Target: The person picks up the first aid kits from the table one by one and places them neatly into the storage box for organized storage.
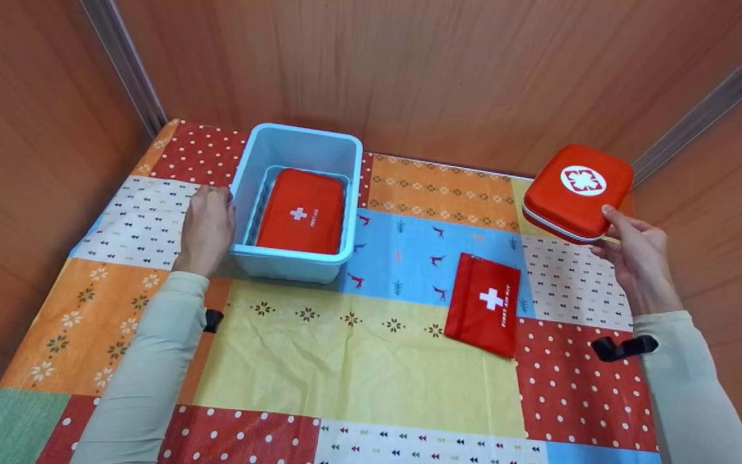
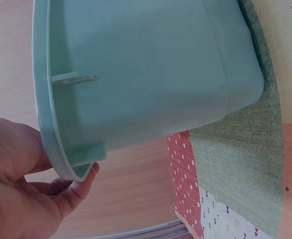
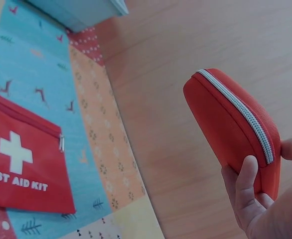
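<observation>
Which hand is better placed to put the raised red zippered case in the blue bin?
Probably the right hand: it grips the red zippered case; the left hand holds the blue bin's rim.

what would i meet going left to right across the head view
Left hand, blue bin, flat red pouch, hard red case, right hand.

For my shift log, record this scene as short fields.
Left hand: grips the rim of the blue bin
Right hand: holds the red zippered case
Inside bin: red pouch with white cross
On tablecloth: flat pouch marked FIRST AID KIT, right of the bin
</observation>
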Demonstrator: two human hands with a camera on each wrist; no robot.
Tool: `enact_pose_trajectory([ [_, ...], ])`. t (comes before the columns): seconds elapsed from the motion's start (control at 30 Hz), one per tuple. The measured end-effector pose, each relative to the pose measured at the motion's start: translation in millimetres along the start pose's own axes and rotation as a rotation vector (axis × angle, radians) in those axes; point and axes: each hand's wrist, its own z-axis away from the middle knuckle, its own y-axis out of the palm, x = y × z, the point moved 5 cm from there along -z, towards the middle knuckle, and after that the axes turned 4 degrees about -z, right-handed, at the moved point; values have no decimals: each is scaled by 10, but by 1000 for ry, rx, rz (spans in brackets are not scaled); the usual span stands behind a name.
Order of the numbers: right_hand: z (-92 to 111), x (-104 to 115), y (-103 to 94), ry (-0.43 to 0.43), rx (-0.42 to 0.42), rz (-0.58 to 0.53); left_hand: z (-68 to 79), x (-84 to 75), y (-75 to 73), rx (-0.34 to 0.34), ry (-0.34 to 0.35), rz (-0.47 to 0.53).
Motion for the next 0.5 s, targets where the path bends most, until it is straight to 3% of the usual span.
enact_pose_trajectory([
  [0.5, -3, -17, 230, -28, 53, 24, -13, 3, 0, 18, -21, -2],
])
